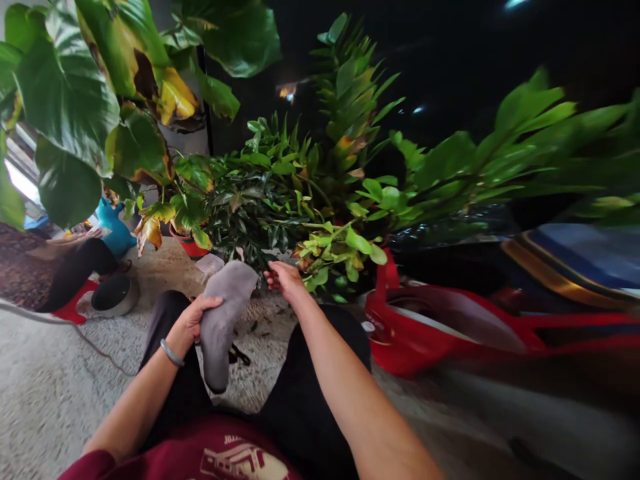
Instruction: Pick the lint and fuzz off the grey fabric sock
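Note:
In the head view my left hand (193, 319), with a pale bangle at the wrist, grips a grey, fuzzy, insole-shaped piece (224, 327) by its left edge. The piece hangs upright between my knees, its wider end up and its narrower dark-edged end down. Just right of its top is my right hand (285, 279), apart from it, fingers curled together near the plant leaves. Whatever those fingers hold, if anything, is too small to make out. Partly behind the grey piece, near the ground, a small black object (241, 355) shows.
Leafy potted plants (280, 167) crowd the front. A red bag (415, 333) lies at my right, blurred. At the left sit another person (50, 267), a grey bowl (115, 295) and a blue figure (114, 227). A cable (95, 347) crosses the rough floor.

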`<state>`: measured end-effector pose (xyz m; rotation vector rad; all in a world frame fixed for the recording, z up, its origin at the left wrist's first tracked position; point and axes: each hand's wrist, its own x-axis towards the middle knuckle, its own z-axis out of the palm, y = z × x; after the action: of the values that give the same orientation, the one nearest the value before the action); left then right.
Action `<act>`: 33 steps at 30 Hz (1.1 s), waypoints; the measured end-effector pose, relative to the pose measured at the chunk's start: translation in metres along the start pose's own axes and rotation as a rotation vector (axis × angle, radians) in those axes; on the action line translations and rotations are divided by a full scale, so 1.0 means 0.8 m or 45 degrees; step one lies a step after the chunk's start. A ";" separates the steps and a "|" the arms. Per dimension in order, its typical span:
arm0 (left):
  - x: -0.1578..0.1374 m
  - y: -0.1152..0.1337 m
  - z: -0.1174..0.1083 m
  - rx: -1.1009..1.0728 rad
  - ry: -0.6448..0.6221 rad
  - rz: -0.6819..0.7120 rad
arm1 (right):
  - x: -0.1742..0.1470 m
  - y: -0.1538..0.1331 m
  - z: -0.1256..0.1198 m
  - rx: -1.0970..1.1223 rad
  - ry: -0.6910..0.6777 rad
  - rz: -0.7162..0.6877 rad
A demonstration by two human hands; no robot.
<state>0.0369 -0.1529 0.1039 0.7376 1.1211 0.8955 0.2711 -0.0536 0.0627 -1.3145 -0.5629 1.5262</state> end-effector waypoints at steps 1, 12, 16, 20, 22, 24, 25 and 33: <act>-0.003 0.016 0.005 -0.031 -0.011 0.071 | 0.000 0.000 0.000 -0.005 -0.010 0.000; 0.091 0.060 0.062 0.193 0.113 0.157 | 0.002 -0.002 -0.010 0.057 0.007 -0.055; 0.064 -0.007 0.028 0.290 0.112 -0.053 | 0.012 -0.018 -0.017 0.305 0.131 -0.201; 0.017 -0.004 0.006 0.399 -0.027 -0.170 | 0.022 -0.035 -0.012 0.514 0.095 -0.199; 0.001 0.027 0.009 0.414 -0.160 -0.151 | 0.027 -0.039 -0.009 0.565 0.079 -0.201; -0.002 0.066 0.023 0.374 -0.244 -0.042 | 0.030 -0.039 -0.007 0.593 0.081 -0.221; 0.003 0.084 0.035 0.339 -0.250 0.044 | 0.032 -0.039 -0.007 0.600 0.086 -0.229; 0.098 0.083 0.110 0.183 -0.013 0.241 | 0.045 -0.028 -0.017 0.480 -0.001 -0.250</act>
<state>0.1205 -0.0576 0.1519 0.9785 1.1282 0.9753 0.2951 -0.0166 0.0613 -0.9414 -0.3686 1.3889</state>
